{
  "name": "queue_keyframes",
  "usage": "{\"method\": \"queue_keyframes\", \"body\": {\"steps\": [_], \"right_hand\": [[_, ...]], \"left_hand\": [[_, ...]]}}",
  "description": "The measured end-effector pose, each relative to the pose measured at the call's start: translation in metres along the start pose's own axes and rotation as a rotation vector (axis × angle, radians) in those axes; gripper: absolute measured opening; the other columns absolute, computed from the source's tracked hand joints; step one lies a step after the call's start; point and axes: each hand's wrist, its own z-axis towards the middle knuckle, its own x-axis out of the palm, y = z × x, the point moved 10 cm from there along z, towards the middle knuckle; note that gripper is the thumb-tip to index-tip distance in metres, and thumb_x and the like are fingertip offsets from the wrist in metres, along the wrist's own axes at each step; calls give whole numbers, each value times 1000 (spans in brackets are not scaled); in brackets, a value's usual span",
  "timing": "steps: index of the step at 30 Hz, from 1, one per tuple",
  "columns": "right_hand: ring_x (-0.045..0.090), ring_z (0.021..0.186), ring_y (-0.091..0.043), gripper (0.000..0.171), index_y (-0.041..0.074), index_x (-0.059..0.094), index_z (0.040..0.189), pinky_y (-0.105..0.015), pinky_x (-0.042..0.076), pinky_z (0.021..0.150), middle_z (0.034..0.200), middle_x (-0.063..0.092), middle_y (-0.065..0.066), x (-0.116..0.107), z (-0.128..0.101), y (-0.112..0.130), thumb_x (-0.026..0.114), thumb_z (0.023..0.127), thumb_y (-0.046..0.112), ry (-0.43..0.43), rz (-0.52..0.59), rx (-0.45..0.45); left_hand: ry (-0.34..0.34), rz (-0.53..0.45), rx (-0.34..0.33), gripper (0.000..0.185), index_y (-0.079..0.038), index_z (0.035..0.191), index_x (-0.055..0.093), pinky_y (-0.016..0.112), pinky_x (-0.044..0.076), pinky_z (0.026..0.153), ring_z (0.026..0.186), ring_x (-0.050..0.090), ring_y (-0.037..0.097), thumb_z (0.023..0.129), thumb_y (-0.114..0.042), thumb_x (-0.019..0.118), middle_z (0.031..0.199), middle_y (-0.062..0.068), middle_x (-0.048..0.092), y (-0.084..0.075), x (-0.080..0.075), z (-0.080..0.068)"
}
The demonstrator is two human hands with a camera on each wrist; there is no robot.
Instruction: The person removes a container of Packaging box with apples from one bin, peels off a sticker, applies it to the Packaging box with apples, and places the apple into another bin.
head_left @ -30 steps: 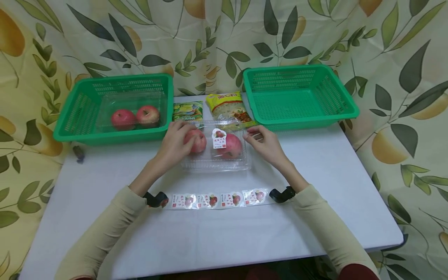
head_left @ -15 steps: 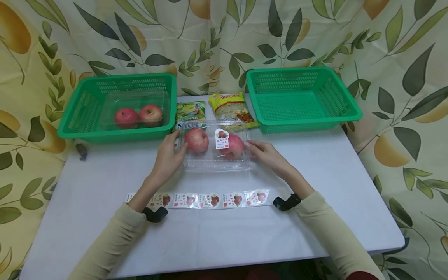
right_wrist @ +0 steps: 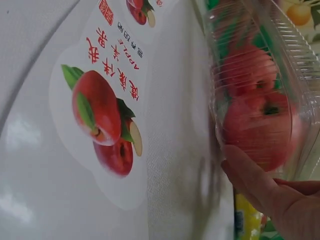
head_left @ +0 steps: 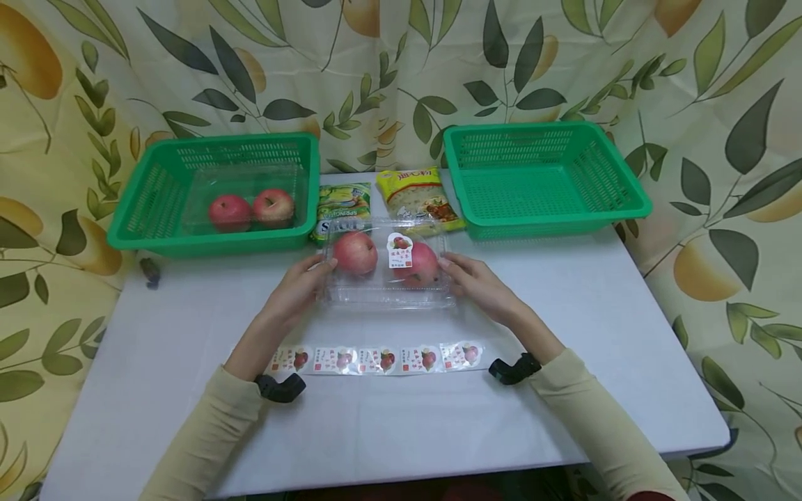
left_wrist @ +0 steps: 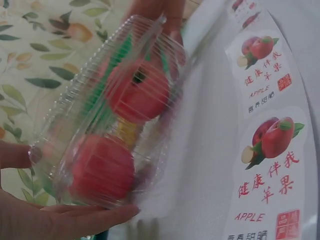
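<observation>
Clamshell point(head_left: 388, 268) label point(head_left: 399, 251) print — illegible

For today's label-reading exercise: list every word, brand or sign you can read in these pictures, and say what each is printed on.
"APPLE": sticker strip, under red Chinese characters, beside a small red seal too blurred to read.
"SP...": green snack packet; the rest is too small to read.
Yellow packet: red lettering, too small to read.
Sticker on clear clamshell box: unreadable.

A white table point(head_left: 564, 390) fills the near scene. A leaf-print curtain point(head_left: 388, 76) hangs behind and to both sides.
</observation>
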Motion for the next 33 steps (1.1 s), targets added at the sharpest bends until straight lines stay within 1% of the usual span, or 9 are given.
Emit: {"method": "queue_keyframes", "body": {"steps": [3,10,16,19,22,24,27,30,33], "right_hand": [[35,151,-38,77,-1,27,160,-54,41,114,166,30,-21,-2,-6,2,47,107,51,0,-10,5],[45,145,-40,77,1,29,160,-53,49,107,162,38,-21,-8,-28,14,48,106,53,-7,-60,16],[46,142,-42,72,-2,31,159,-53,53,103,160,41,-23,-20,-51,39,48,108,46,-23,-69,-6],[48,141,-42,70,-3,32,158,-56,51,104,159,41,-23,-28,-63,53,47,109,44,-32,-76,-23],[48,139,-42,69,-1,32,159,-58,48,107,158,42,-22,-39,-73,66,46,109,44,-43,-84,-31],[48,138,-42,67,0,32,159,-54,50,107,157,43,-22,-46,-79,75,45,110,43,-46,-86,-40],[47,138,-42,66,1,30,160,-35,56,100,156,42,-22,-60,-85,87,43,110,42,-48,-74,-53],[49,134,-37,65,-1,32,158,-20,55,91,152,44,-21,-78,-89,95,40,111,43,-55,-59,-58],[53,128,-26,68,-2,36,157,-17,55,90,149,47,-18,-101,-92,98,38,110,48,-84,-54,-39]], "left_hand": [[4,4,2,76,1,163,18,49,29,123,145,31,31,106,-34,54,167,19,24,-3,1,-4],[22,25,35,76,-5,163,20,55,29,122,149,34,39,106,-39,55,166,18,27,-15,7,-24],[47,93,63,74,-13,162,22,60,31,120,144,40,44,105,-49,53,163,18,33,-30,15,-41],[59,123,72,76,-15,162,22,63,30,120,146,36,45,104,-52,54,163,16,30,-40,20,-47],[69,144,86,77,-15,161,22,63,32,119,146,37,44,103,-54,54,163,15,31,-52,26,-52],[77,150,103,77,-15,160,23,62,35,117,145,40,43,102,-54,54,163,14,32,-62,30,-54],[85,144,129,75,-16,159,27,59,41,115,141,46,40,102,-55,55,160,12,37,-79,39,-55],[100,141,142,72,-15,158,28,55,45,112,138,52,38,103,-53,55,157,12,42,-96,54,-52],[122,164,154,71,-13,156,29,52,49,110,134,56,36,103,-51,55,154,14,45,-115,72,-47]]}}
